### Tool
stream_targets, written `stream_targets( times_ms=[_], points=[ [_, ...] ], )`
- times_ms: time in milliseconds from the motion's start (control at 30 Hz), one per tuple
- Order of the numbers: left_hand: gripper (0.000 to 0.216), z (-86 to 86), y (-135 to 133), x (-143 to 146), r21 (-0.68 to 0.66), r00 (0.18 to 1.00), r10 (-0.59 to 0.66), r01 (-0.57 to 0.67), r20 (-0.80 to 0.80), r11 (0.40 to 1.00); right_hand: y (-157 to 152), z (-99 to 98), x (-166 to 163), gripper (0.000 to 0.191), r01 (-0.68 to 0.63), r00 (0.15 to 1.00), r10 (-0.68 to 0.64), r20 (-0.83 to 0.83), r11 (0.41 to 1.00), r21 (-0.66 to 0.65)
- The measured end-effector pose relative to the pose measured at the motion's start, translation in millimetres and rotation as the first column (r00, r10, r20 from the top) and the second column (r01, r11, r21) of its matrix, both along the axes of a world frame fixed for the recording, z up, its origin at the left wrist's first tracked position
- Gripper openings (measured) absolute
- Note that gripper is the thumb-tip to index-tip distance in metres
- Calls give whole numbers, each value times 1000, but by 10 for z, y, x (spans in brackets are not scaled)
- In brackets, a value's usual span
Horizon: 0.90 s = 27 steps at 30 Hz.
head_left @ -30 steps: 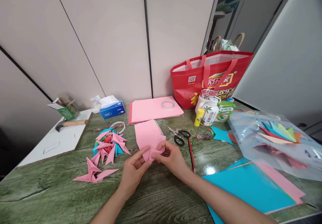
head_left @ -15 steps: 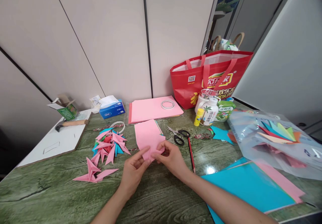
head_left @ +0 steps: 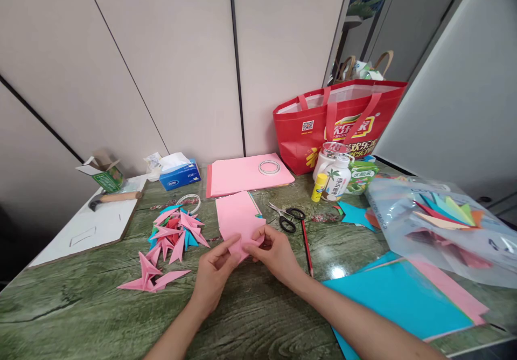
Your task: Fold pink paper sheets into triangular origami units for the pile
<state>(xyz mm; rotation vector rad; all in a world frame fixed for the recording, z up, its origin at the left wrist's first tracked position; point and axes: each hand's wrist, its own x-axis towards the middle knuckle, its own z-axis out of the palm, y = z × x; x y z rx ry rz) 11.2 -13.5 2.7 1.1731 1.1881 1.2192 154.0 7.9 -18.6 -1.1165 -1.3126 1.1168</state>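
Note:
Between my two hands is a small sheet of pink paper [head_left: 247, 242], held up a little in front of a stack of pink paper squares [head_left: 236, 207]. My left hand [head_left: 217, 267] pinches its left lower edge between thumb and fingers. On the other side my right hand [head_left: 275, 252] grips the right edge, thumb on top and fingers partly hidden behind. To the left lie folded pink paper pieces [head_left: 151, 277] and a pile of folded paper [head_left: 177, 233] in pink, blue and red. Black-handled scissors [head_left: 288, 219] and a red pencil [head_left: 307, 248] rest to the right.
Blue paper sheets [head_left: 396, 300] and a plastic bag of coloured paper [head_left: 448, 230] lie at right. Behind stand a glue stick [head_left: 319, 187], a white bottle [head_left: 338, 179] and a red bag [head_left: 299, 139]. A tissue box [head_left: 180, 175] and a hammer [head_left: 115, 198] are at left.
Almost nothing differs. Both hands keep their hold on the pink paper in the same place.

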Motion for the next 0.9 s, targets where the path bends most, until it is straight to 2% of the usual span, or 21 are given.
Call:
stream_targets(
  times_ms=[100, 167, 467, 567, 733, 900],
  points=[
    [48, 22, -2, 14, -78, 994, -79, 85, 77, 993, 1, -6, -3, 23, -4, 1000, 4, -21, 1000, -9],
    [49, 24, -3, 18, -91, 992, -77, 86, 96, 992, -2, -1, -5, 23, -10, 999, 9, -31, 1000, -21],
    [47, 24, -12, 30, -69, 995, -73, 78, 70, 995, -19, 43, -9, 22, -35, 998, 33, -56, 999, -40],
    [39, -1, -5, 9, -32, 997, -77, 78, 32, 996, -13, 25, -11, 21, -22, 999, 21, -37, 999, -33],
    [26, -60, 10, -36, 13, 993, -94, 96, -72, 995, -10, 7, -18, 33, -13, 992, 4, -126, 997, -74],
    [29, -44, 13, -29, -32, 994, -104, 104, -17, 994, -11, 37, -18, 49, -47, 974, 16, -227, 990, -133]
  ],
)
